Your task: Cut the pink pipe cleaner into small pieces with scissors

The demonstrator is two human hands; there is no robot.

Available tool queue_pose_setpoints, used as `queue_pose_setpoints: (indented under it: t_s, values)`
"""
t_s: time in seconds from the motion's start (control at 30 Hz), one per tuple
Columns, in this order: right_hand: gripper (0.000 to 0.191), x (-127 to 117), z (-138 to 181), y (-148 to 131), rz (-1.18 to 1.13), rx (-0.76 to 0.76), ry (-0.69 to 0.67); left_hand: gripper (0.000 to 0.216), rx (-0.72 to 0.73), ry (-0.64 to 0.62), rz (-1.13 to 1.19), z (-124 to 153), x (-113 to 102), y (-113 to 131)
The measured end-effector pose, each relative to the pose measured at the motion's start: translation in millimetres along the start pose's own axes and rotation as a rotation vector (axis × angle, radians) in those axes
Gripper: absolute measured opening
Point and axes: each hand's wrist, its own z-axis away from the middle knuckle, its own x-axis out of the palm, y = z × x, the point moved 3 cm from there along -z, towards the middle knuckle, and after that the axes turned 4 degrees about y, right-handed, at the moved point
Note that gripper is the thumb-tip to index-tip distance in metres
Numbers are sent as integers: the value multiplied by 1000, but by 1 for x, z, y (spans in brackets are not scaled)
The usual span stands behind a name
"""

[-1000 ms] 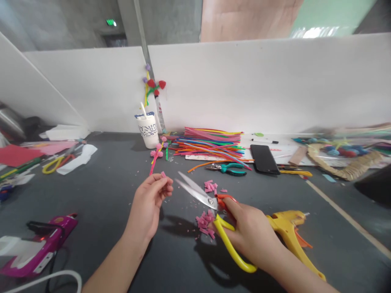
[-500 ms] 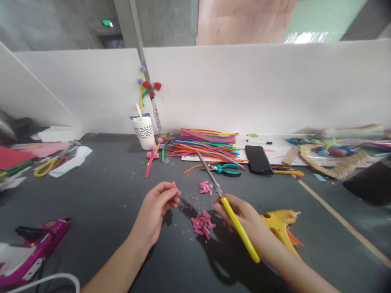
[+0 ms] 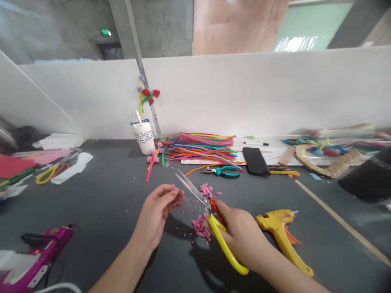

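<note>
Between the thumb and fingers of my left hand (image 3: 159, 211) is a small pink piece of pipe cleaner (image 3: 174, 187). My right hand (image 3: 241, 234) is closed round the yellow and red handles of a pair of scissors (image 3: 195, 190). The blades stand slightly apart and point up and left, close to my left fingertips without touching the pink piece. Below the blades lies a pile of cut pink pieces (image 3: 200, 226), partly behind the scissors. A smaller group of pink pieces (image 3: 205, 189) lies just beyond, with fine scraps scattered around.
Bundled coloured pipe cleaners (image 3: 204, 146), pliers (image 3: 224, 171) and a black phone (image 3: 255, 160) lie at the back. A cup with a straw (image 3: 144, 136) stands by the white partition. A yellow glue gun (image 3: 279, 228) is at right, a purple device (image 3: 39, 256) at left.
The scissors have swung left toward my left hand, their blades now parted. My left hand still pinches the pink piece. The camera view has tilted up slightly.
</note>
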Motion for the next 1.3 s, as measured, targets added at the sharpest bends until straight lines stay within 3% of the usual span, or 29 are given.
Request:
queue_pose_setpoints:
  t_s: [0.17, 0.4, 0.9, 1.3]
  values:
    - [28, 4, 5, 0, 189, -112, 25, 7, 65, -34, 50, 11, 7, 6]
    - [29, 6, 10, -2, 250, -237, 138, 8, 64, -46, 101, 17, 10, 6]
    - [27, 9, 10, 2, 253, -285, 184, 8, 117, 29, 27, 16, 4, 12]
    - [28, 10, 10, 2, 244, -274, 145, 10, 90, 8, 7, 17, 6, 13]
